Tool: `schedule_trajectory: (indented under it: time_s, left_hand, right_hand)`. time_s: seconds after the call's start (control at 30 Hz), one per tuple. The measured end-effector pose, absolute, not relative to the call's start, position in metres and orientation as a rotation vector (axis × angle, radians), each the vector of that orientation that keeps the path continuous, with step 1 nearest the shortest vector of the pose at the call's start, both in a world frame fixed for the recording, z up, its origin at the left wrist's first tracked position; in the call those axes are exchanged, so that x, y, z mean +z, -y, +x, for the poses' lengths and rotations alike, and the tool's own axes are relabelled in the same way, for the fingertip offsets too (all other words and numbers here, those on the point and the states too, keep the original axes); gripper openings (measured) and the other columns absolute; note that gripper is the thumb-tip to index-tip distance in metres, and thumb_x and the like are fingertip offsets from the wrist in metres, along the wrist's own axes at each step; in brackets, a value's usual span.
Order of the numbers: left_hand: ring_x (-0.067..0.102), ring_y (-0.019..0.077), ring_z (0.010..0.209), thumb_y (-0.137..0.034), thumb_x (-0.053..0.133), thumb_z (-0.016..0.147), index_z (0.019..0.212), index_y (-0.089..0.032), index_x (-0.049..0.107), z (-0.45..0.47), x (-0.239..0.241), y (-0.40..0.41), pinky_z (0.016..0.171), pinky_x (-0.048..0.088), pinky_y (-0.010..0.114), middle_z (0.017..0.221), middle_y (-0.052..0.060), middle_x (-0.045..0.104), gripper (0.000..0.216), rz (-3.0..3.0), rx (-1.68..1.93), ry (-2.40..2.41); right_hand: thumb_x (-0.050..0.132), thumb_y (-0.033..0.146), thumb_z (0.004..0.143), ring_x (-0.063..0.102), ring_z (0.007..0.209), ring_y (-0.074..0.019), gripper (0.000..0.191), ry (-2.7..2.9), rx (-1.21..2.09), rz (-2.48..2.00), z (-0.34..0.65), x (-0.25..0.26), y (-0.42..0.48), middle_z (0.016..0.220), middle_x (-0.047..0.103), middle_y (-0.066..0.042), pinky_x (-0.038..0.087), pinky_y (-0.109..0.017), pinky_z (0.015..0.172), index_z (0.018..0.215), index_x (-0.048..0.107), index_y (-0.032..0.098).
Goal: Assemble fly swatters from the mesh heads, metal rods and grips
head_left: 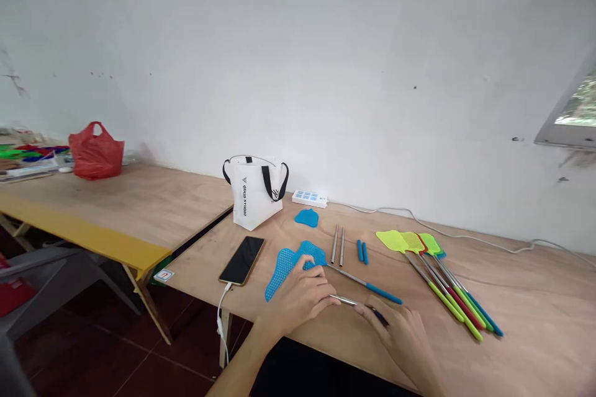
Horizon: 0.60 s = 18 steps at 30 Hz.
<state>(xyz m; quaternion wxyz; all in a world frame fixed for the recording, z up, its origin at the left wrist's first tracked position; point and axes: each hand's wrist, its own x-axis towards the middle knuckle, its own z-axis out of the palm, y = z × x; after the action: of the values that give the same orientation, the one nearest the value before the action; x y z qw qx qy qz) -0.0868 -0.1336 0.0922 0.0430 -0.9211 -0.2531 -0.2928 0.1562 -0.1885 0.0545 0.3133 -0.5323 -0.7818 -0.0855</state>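
My left hand [305, 291] is closed around a blue fly swatter, near where its perforated head [279, 270] meets the metal rod [344, 300]. At the other end of that rod, my right hand [403, 332] grips it by a dark handle, partly hidden by the fingers. Just behind lies a second blue fly swatter [384, 294], its head partly covered by my left hand. Farther back are a loose blue swatter head [307, 218], two metal tubes [342, 247] and two short blue handle sleeves [362, 252].
Several yellow, red, green and blue fly swatters [447, 291] lie fanned at right. A phone [242, 260] with a white cable, a white bag [256, 198] and a power strip [310, 198] sit left and back. A red plastic bag [96, 152] stands on the neighbouring table.
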Motion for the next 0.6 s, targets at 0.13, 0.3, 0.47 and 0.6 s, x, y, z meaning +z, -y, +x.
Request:
schedule_trajectory:
  time_s: [0.13, 0.3, 0.47, 0.6]
  left_hand:
    - [0.057, 0.0129, 0.080, -0.043, 0.051, 0.103, 0.083, -0.023, 0.070, -0.104, 0.101, 0.129, 0.097, 0.030, 0.035, 0.075, -0.005, 0.072, 0.034, -2.827, -0.954, 0.832]
    - [0.056, 0.0132, 0.079, -0.041, 0.050, 0.103, 0.081, -0.023, 0.070, -0.110, 0.106, 0.127, 0.097, 0.031, 0.036, 0.075, -0.005, 0.073, 0.035, -2.838, -0.958, 0.907]
    - [0.056, 0.0130, 0.078, -0.038, 0.052, 0.104, 0.082, -0.023, 0.070, -0.105, 0.103, 0.126, 0.095, 0.033, 0.034, 0.076, -0.005, 0.073, 0.032, -2.829, -0.958, 0.910]
    - [0.059, 0.0136, 0.081, -0.040, 0.052, 0.103, 0.083, -0.025, 0.073, -0.119, 0.106, 0.122, 0.099, 0.032, 0.036, 0.080, -0.005, 0.076, 0.032, -2.835, -0.928, 0.972]
  right_hand:
    - [0.041, 0.057, 0.103, 0.070, 0.064, -0.0173, 0.046, 2.093, -0.224, -1.448, 0.205, 0.051, 0.186, 0.072, 0.073, -0.001, 0.043, -0.024, 0.059, 0.082, 0.070, 0.027]
    - [0.046, 0.060, 0.099, 0.069, 0.069, -0.0187, 0.048, 2.064, -0.315, -1.406, 0.282, 0.043, 0.174, 0.077, 0.074, -0.003, 0.049, -0.028, 0.064, 0.077, 0.072, 0.027]
    - [0.042, 0.068, 0.097, 0.072, 0.085, -0.0234, 0.053, 1.976, -0.359, -1.455, 0.333, 0.017, 0.168, 0.090, 0.077, -0.004, 0.051, -0.035, 0.077, 0.084, 0.075, 0.028]
    - [0.042, 0.080, 0.090, 0.072, 0.084, -0.0250, 0.063, 1.776, -0.328, -1.598, 0.363, 0.000, 0.172, 0.089, 0.077, -0.005, 0.051, -0.037, 0.076, 0.082, 0.076, 0.027]
